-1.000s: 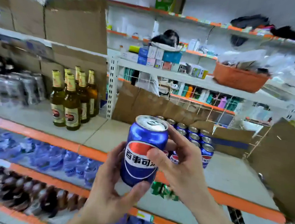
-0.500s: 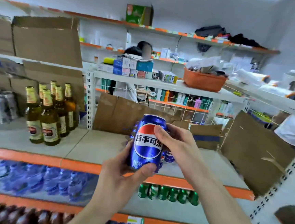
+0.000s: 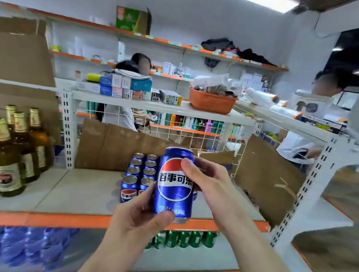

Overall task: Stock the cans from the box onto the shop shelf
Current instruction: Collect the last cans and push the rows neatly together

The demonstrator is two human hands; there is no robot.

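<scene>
Both of my hands hold one blue cola can [image 3: 174,185] upright in front of the middle shelf [image 3: 78,194]. My left hand [image 3: 138,221] grips its lower part, thumb across the bottom front. My right hand [image 3: 209,182] grips its upper right side, thumb on the logo. Behind the can, several matching blue cans [image 3: 137,175] stand in two rows on the shelf, running back toward a cardboard sheet [image 3: 112,149]. The box is not in view.
Brown glass bottles [image 3: 12,153] stand at the shelf's left. A cardboard panel [image 3: 266,180] leans at the right end by the white upright [image 3: 308,190]. Green cans [image 3: 187,238] sit on the shelf below. An orange basket [image 3: 212,101] is above. People stand behind the shelving.
The view has tilted up and pulled back. The can stays in both hands, now upright with its logo facing me and nearer the rows of cans.
</scene>
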